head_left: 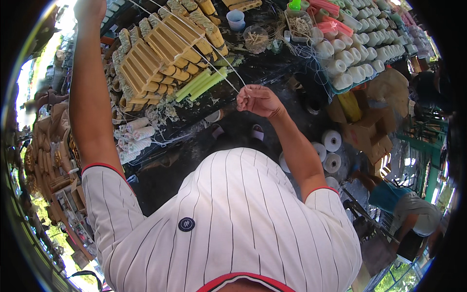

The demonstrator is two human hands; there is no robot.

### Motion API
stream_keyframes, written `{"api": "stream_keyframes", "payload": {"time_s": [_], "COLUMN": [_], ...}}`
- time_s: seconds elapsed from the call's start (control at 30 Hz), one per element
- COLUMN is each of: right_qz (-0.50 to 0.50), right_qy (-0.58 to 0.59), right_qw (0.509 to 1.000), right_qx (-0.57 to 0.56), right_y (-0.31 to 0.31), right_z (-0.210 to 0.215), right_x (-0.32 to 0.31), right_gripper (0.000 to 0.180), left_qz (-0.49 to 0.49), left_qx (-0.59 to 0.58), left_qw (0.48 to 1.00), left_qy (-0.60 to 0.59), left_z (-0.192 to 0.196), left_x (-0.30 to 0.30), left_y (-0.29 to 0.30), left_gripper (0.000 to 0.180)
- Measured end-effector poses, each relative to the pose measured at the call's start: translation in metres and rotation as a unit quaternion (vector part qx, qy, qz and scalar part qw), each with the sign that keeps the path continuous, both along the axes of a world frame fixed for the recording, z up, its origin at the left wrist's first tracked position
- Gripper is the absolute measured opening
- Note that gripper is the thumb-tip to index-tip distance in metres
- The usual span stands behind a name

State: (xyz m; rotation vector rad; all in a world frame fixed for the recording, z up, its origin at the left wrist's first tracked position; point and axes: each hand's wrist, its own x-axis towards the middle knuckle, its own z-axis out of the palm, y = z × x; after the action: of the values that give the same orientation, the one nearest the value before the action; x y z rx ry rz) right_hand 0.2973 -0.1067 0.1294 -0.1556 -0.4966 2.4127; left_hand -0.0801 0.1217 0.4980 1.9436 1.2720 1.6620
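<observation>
My right hand [260, 100] is closed in a pinch on a white cord [220, 50] in front of the table. Two strands of the cord run from these fingers up and left over the stacked goods, out at the top edge. My left arm stretches far up the left side; my left hand [90, 9] is cut off by the top edge, so its fingers are hidden. Between my arms lies a stack of yellow-tan, bamboo-like slatted pieces [160, 44] with wrapped ends. Pale green strips [202, 83] lie beside the stack, nearest my right hand.
White yarn bundles [136, 134] lie at the table's near left. A light blue cup [236, 20] and a clear bowl of small sticks [256, 39] stand farther back. White thread cones [350, 58] fill the right table; more spools [332, 140] and a cardboard box [369, 129] stand below. Another person [413, 209] is at right.
</observation>
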Motion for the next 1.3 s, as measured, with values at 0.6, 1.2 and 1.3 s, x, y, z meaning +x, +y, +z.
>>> {"api": "stream_keyframes", "payload": {"time_s": [0.6, 1.2, 1.3], "right_qz": [-0.041, -0.405, -0.220], "right_qy": [-0.160, -0.343, -0.226], "right_qw": [0.984, 0.634, 0.843], "right_qx": [-0.071, 0.562, 0.436], "right_y": [0.008, 0.096, 0.072], "right_z": [-0.036, 0.243, 0.243], "right_x": [-0.037, -0.073, -0.109], "right_gripper": [0.009, 0.060, 0.070], "left_qz": [0.013, -0.036, -0.151], "left_qx": [0.108, 0.192, 0.201], "left_qw": [0.992, 0.977, 0.968], "left_qy": [0.069, 0.090, -0.019], "left_z": [0.077, 0.080, 0.057], "left_x": [-0.006, 0.055, 0.047], "left_y": [-0.070, -0.158, -0.155], "left_gripper": [0.049, 0.049, 0.054]}}
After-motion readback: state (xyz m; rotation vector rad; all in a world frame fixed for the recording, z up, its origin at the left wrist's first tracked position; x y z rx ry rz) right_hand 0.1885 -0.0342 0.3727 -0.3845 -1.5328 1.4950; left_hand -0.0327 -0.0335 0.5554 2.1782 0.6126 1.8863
